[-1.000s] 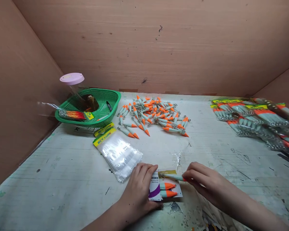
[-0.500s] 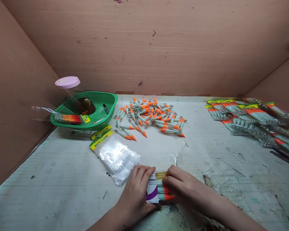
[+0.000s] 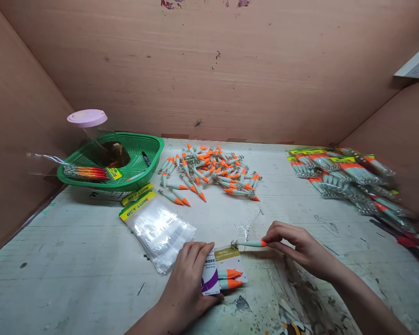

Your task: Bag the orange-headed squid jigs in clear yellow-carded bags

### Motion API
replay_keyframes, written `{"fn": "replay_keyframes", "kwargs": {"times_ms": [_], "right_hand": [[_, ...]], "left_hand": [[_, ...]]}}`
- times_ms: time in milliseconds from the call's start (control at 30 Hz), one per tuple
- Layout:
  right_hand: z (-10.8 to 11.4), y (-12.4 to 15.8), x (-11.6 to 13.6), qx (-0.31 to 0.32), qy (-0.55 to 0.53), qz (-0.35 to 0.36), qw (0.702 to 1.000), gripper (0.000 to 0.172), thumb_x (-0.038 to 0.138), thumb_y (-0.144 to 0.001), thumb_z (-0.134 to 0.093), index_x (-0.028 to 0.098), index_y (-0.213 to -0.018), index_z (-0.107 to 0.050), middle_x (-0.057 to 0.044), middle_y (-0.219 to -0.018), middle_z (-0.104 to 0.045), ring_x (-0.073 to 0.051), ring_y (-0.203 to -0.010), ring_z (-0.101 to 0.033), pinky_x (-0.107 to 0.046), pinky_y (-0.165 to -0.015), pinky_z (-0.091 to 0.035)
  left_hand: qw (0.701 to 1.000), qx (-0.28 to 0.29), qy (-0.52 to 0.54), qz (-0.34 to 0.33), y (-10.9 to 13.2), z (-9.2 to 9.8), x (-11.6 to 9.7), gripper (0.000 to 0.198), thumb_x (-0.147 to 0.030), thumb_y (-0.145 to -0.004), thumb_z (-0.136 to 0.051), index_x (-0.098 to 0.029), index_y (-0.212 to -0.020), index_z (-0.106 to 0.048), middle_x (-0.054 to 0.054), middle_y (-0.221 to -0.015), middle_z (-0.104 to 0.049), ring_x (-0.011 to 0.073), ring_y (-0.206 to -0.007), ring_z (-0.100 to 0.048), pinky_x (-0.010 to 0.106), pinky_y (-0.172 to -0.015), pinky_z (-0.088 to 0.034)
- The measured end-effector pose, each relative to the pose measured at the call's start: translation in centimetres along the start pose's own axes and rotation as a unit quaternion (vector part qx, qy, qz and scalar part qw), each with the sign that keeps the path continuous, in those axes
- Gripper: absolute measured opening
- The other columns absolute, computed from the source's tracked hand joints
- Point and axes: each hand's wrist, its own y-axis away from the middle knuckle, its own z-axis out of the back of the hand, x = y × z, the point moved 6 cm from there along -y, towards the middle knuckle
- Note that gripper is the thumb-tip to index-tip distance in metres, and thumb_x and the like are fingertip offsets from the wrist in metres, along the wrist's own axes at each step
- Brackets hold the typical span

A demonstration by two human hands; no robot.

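My left hand (image 3: 190,277) is closed around a small white and purple cardboard box (image 3: 209,281) near the front of the table. Two pale green fishing lures with orange tips (image 3: 232,273) lie side by side at the box's right end, on its pale inner face. Between thumb and fingers, my right hand (image 3: 296,244) pinches another fishing lure (image 3: 250,243) by its orange tip. That lure is level, its hooked end pointing left just above the box's upper right corner. Clear plastic bags with yellow BCT LURE headers (image 3: 157,228) lie stacked behind my left hand.
A loose pile of orange-tipped lures (image 3: 209,172) lies at the back middle. At left stands a green basket (image 3: 139,184) holding a pink-lidded container (image 3: 87,118), a pen and bagged lures. Packed lures (image 3: 349,179) are heaped at right, beside red-handled scissors (image 3: 410,242).
My right hand has moved right, away from the box, and now holds one lure clear of it. My left hand keeps its hold on the box. The camera view has shifted slightly.
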Motion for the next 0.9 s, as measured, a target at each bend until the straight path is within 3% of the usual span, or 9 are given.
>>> {"fn": "replay_keyframes", "kwargs": {"times_ms": [133,300,367,467,600,667,900], "right_hand": [[-2.5,-0.4,1.8,0.015,0.001,0.034,0.999,0.017,0.017,-0.093,-0.046,0.019,-0.093,-0.062,-0.005,-0.085,-0.061,-0.014,-0.077,-0.058,-0.024,-0.067,-0.047],[-7.1,-1.5,5.0,-0.037,0.095,0.149,0.983,0.017,0.017,-0.093,-0.045,0.016,-0.088,-0.062,-0.006,-0.076,-0.058,-0.017,-0.073,-0.049,-0.029,-0.064,-0.043],[-7.9,-1.6,5.3,-0.039,0.11,0.178,0.977,0.016,0.016,-0.091,-0.047,0.016,-0.086,-0.062,-0.006,-0.074,-0.058,-0.017,-0.071,-0.046,-0.029,-0.063,-0.042],[-6.5,-2.2,4.3,-0.028,0.122,0.169,0.978,0.008,0.02,-0.088,-0.055,0.019,-0.089,-0.063,-0.005,-0.081,-0.059,-0.017,-0.076,-0.049,-0.028,-0.066,-0.044],[-0.6,-4.9,1.1,-0.145,0.252,0.069,0.954,0.008,0.023,-0.086,-0.058,0.018,-0.092,-0.062,-0.008,-0.087,-0.058,-0.021,-0.083,-0.051,-0.032,-0.071,-0.045],[0.9,-6.9,0.0,-0.177,0.291,0.042,0.939,0.009,0.018,-0.087,-0.053,0.018,-0.084,-0.062,-0.009,-0.084,-0.056,-0.023,-0.083,-0.049,-0.035,-0.071,-0.043],[-2.7,-13.9,0.5,-0.161,0.296,0.035,0.941,0.027,0.001,-0.082,-0.04,0.017,-0.069,-0.057,-0.013,-0.08,-0.057,-0.025,-0.08,-0.048,-0.038,-0.068,-0.037]], "left_hand": [[1.0,0.005,-0.002,-0.008,0.0,0.0,-0.2,0.088,-0.023,-0.049,-0.086,-0.015,-0.126,-0.044,0.013,-0.115,-0.055,0.0304,-0.106,-0.048,0.047,-0.09,-0.047],[1.0,0.008,0.005,-0.023,0.0,-0.2,-0.5,0.086,-0.023,-0.049,-0.085,-0.014,-0.125,-0.045,0.013,-0.112,-0.056,0.0292,-0.103,-0.049,0.046,-0.09,-0.047],[1.0,0.004,0.002,-0.015,0.0,-0.2,-0.3,0.083,-0.021,-0.051,-0.083,-0.014,-0.125,-0.045,0.013,-0.112,-0.056,0.0293,-0.103,-0.05,0.046,-0.089,-0.048],[1.0,0.011,-0.002,-0.014,0.1,-0.4,-0.2,0.082,-0.019,-0.051,-0.082,-0.014,-0.125,-0.047,0.013,-0.112,-0.056,0.0301,-0.105,-0.05,0.046,-0.089,-0.048],[1.0,0.015,0.003,-0.02,0.2,-0.5,-0.1,0.081,-0.023,-0.053,-0.082,-0.014,-0.125,-0.048,0.014,-0.113,-0.057,0.0309,-0.106,-0.05,0.047,-0.089,-0.048],[1.0,0.012,0.009,-0.021,0.2,-0.4,-0.2,0.082,-0.024,-0.053,-0.082,-0.016,-0.127,-0.047,0.013,-0.114,-0.057,0.031,-0.106,-0.05,0.047,-0.09,-0.048],[0.999,0.033,0.013,-0.016,-0.1,-0.5,-0.3,0.082,-0.025,-0.054,-0.082,-0.015,-0.126,-0.045,0.014,-0.114,-0.055,0.0309,-0.105,-0.05,0.049,-0.09,-0.046]]}}
